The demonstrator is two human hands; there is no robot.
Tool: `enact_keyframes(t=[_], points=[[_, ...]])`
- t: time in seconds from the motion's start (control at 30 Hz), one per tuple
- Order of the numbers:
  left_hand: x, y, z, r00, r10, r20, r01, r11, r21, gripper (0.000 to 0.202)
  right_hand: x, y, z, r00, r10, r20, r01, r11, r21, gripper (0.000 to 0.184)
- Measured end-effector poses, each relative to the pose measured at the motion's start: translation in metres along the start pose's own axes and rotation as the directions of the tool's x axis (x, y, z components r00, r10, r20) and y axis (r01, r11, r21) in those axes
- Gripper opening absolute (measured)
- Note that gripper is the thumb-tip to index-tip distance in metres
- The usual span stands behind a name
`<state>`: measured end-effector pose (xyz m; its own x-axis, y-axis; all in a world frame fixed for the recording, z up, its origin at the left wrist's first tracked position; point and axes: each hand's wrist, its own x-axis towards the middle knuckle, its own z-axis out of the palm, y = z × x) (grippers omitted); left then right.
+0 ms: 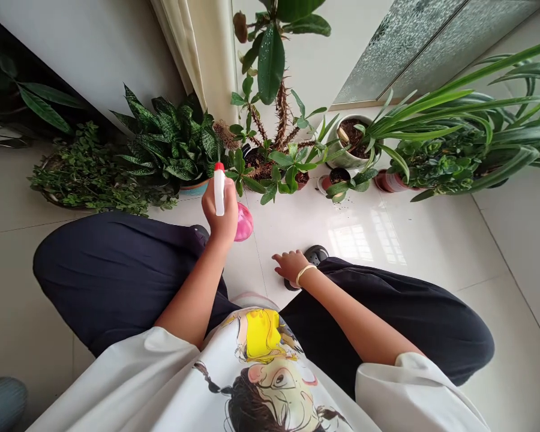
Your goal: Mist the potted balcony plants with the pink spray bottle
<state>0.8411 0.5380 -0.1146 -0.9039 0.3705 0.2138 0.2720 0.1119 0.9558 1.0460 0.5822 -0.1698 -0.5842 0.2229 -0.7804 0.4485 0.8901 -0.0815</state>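
Note:
My left hand (222, 213) is wrapped round a spray bottle (245, 223) with a pink body, a white trigger head and a red nozzle. The nozzle points away from me, towards a snake plant (175, 144) with dark mottled leaves. Just right of the nozzle stands a thorny-stemmed plant (281, 111), its broad upper leaf dotted with white specks. My right hand (291, 265), with a pale bracelet at the wrist, hangs between my knees. Its fingers are loosely stretched out and hold nothing.
A bushy small-leaved plant (90, 171) sits at the left of the row. To the right are a white pot (353, 144) of soil, a small pot (339, 175) and long strap-leaved plants (477, 114). Behind hangs a cream curtain (180, 42). Pale floor tiles (297, 222) lie below.

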Motion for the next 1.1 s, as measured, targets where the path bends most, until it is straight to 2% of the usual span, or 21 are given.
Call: enact_keyframes(t=[0.13,0.23,0.33,0.5,0.63,0.8,0.9,1.03,1.1], points=[[0.001,0.003,-0.001,0.995,0.025,0.094,-0.031,0.998,0.057,0.024,-0.001,-0.004,0.000,0.999,-0.022,-0.025,0.022,1.000,-0.014,0.046],[-0.005,0.003,0.004,0.994,-0.005,0.111,-0.005,0.996,0.086,0.027,-0.001,-0.006,0.000,0.998,-0.043,-0.043,0.043,0.999,-0.013,0.045],[-0.009,0.005,0.007,0.988,-0.044,0.146,0.040,0.999,0.031,0.030,0.000,-0.004,0.001,0.997,-0.042,-0.063,0.040,0.999,-0.020,0.045],[-0.013,0.014,0.005,0.957,0.028,0.290,-0.017,0.999,-0.041,0.033,-0.001,-0.001,0.004,0.998,-0.016,-0.066,0.015,1.000,-0.020,0.042],[-0.026,0.020,0.005,0.927,0.054,0.370,-0.024,0.996,-0.085,0.036,-0.002,-0.002,0.005,0.998,-0.014,-0.065,0.014,1.000,-0.008,0.041],[-0.050,0.019,0.012,0.895,0.100,0.434,-0.011,0.979,-0.204,0.025,-0.001,-0.002,0.004,0.997,-0.015,-0.073,0.015,1.000,-0.007,0.042],[-0.056,0.018,0.013,0.882,0.112,0.459,-0.027,0.982,-0.188,0.026,-0.001,-0.002,0.004,0.997,-0.017,-0.074,0.017,1.000,-0.003,0.043],[-0.056,0.021,0.012,0.887,0.079,0.455,-0.012,0.989,-0.148,0.027,-0.002,-0.002,0.006,0.998,-0.012,-0.066,0.012,1.000,-0.002,0.042],[-0.056,0.023,0.011,0.870,0.099,0.483,-0.038,0.990,-0.136,0.026,-0.002,-0.002,0.006,0.998,-0.012,-0.064,0.012,1.000,0.002,0.042]])
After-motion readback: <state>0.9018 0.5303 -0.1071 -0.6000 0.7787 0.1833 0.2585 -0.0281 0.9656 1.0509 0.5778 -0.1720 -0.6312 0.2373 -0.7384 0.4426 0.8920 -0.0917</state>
